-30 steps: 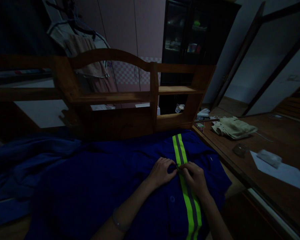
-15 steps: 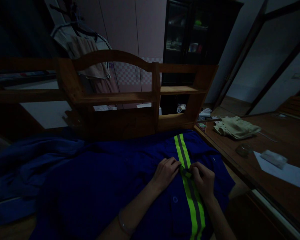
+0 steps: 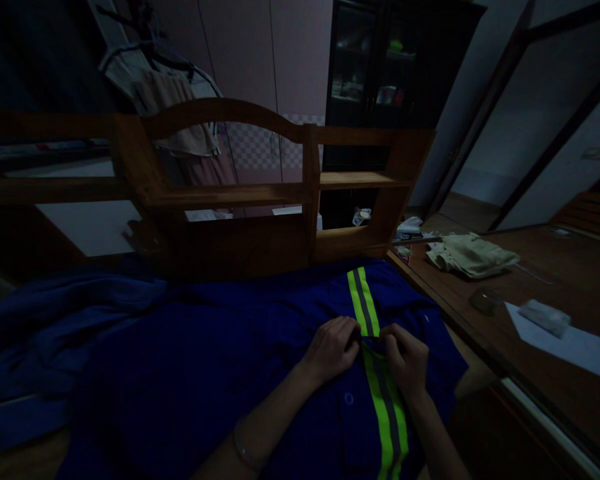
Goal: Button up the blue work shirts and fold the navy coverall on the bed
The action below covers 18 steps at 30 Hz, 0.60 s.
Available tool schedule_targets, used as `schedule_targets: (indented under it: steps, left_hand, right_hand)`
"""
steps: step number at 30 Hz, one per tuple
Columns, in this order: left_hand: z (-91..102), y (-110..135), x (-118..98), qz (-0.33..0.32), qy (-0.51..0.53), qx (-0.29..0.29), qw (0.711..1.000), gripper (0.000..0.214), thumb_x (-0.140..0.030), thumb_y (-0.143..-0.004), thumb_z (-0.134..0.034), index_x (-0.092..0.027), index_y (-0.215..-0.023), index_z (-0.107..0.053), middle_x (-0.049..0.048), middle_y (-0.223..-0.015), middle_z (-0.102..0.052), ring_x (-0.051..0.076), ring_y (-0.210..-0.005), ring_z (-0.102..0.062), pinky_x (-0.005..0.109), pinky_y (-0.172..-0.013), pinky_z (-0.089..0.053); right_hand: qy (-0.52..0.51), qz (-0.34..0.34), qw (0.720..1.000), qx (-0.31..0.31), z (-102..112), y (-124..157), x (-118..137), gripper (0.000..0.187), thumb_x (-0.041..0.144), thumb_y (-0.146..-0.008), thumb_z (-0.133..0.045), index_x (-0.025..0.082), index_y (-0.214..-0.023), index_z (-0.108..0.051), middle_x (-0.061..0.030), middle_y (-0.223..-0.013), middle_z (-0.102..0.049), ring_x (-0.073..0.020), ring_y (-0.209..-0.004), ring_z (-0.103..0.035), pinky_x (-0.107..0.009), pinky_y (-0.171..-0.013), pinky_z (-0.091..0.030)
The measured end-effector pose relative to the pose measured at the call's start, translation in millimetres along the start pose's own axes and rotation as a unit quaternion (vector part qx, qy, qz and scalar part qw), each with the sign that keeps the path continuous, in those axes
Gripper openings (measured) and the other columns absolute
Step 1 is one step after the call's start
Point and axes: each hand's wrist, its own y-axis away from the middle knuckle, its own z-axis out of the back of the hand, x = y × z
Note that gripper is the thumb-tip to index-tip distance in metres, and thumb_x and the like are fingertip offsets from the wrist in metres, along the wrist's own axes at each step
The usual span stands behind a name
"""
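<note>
A dark blue work jacket (image 3: 205,360) lies spread out in front of me, with a yellow-green and grey reflective strip (image 3: 364,301) running across it. My left hand (image 3: 331,348) pinches the cloth edge at the left side of the strip. On the strip's other side, my right hand (image 3: 405,360) has its fingers closed on the same edge. Between the two hands the cloth is lifted into a small fold, showing a dark gap. A round button (image 3: 349,399) sits on a pocket flap below my left hand. My fingertips are partly hidden in the dim light.
A wooden headboard with shelves (image 3: 230,195) stands behind the jacket. Another blue garment (image 3: 70,333) is bunched at left. On the brown table (image 3: 570,267) at right are folded pale cloth (image 3: 473,255), a glass jar (image 3: 485,301) and a white packet (image 3: 545,317) on paper.
My left fingers have curled in more, and the edge between my hands is pulled straighter and lifted. My right hand has barely moved.
</note>
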Motion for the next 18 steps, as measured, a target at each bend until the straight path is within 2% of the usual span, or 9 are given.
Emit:
schedule_targets:
  steps: [3, 6, 8, 11, 13, 15, 18]
  left_hand:
    - [0.7, 0, -2, 0.003, 0.008, 0.008, 1.0, 0.021, -0.01, -0.078, -0.051, -0.018, -0.097, -0.053, 0.0048, -0.095, -0.059, 0.02, -0.091, -0.056, 0.032, -0.083, -0.044]
    - [8.7, -1, -10, -0.006, 0.016, 0.02, 1.0, 0.027, -0.012, -0.077, -0.054, -0.019, -0.104, -0.054, 0.0063, -0.105, -0.058, 0.022, -0.099, -0.055, 0.034, -0.089, -0.043]
    - [21.7, -3, -18, -0.006, 0.052, 0.032, 0.998, 0.03, -0.019, -0.08, -0.056, -0.02, -0.11, -0.054, 0.0072, -0.115, -0.055, 0.022, -0.107, -0.052, 0.035, -0.094, -0.041]
    - [53.0, -5, -24, 0.007, 0.123, 0.067, 0.99, 0.03, -0.033, -0.087, -0.054, -0.024, -0.116, -0.053, 0.006, -0.124, -0.05, 0.019, -0.116, -0.048, 0.03, -0.1, -0.039]
    - [75.7, -3, -17, 0.03, 0.116, 0.072, 0.99, 0.03, -0.037, -0.088, -0.054, -0.025, -0.115, -0.054, 0.0045, -0.122, -0.051, 0.018, -0.115, -0.048, 0.029, -0.101, -0.038]
    - [92.5, 3, 1, 0.066, 0.059, 0.054, 0.995, 0.029, -0.036, -0.086, -0.056, -0.025, -0.113, -0.056, 0.0042, -0.118, -0.052, 0.018, -0.111, -0.05, 0.031, -0.1, -0.039]
    - [97.8, 22, 37, 0.125, -0.039, 0.016, 0.991, 0.025, -0.034, -0.084, -0.058, -0.023, -0.107, -0.059, 0.0055, -0.11, -0.054, 0.021, -0.104, -0.052, 0.036, -0.094, -0.042]
  right_hand:
    - [-0.009, 0.006, 1.0, 0.014, 1, 0, -1, 0.023, 0.023, -0.09, -0.043, 0.018, -0.071, -0.056, 0.0005, -0.063, -0.054, -0.0132, -0.055, -0.051, -0.025, -0.057, -0.035]
    - [-0.025, -0.008, 0.998, 0.056, 0, 1, -1, 0.019, 0.029, -0.091, -0.044, 0.019, -0.089, -0.06, 0.003, -0.059, -0.049, -0.0121, -0.05, -0.046, -0.025, -0.053, -0.032]
    - [-0.039, -0.02, 0.994, 0.097, -1, 2, 0, 0.019, 0.032, -0.092, -0.045, 0.02, -0.099, -0.058, 0.0054, -0.055, -0.041, -0.0114, -0.046, -0.041, -0.024, -0.049, -0.027]
    - [-0.047, -0.025, 0.988, 0.144, -2, 1, 1, 0.022, 0.034, -0.092, -0.045, 0.02, -0.107, -0.055, 0.0065, -0.053, -0.036, -0.0111, -0.045, -0.038, -0.024, -0.048, -0.024]
    - [-0.036, -0.025, 0.987, 0.152, -2, 1, 1, 0.023, 0.034, -0.093, -0.045, 0.02, -0.107, -0.055, 0.0065, -0.053, -0.036, -0.011, -0.045, -0.039, -0.024, -0.049, -0.024]
    - [-0.025, -0.022, 0.988, 0.153, -2, 1, 1, 0.022, 0.035, -0.093, -0.045, 0.02, -0.103, -0.057, 0.006, -0.054, -0.038, -0.0109, -0.046, -0.041, -0.024, -0.05, -0.025]
    - [-0.021, -0.014, 0.989, 0.149, -2, 1, 0, 0.023, 0.036, -0.093, -0.046, 0.018, -0.09, -0.06, 0.0039, -0.057, -0.045, -0.011, -0.05, -0.046, -0.024, -0.052, -0.027]
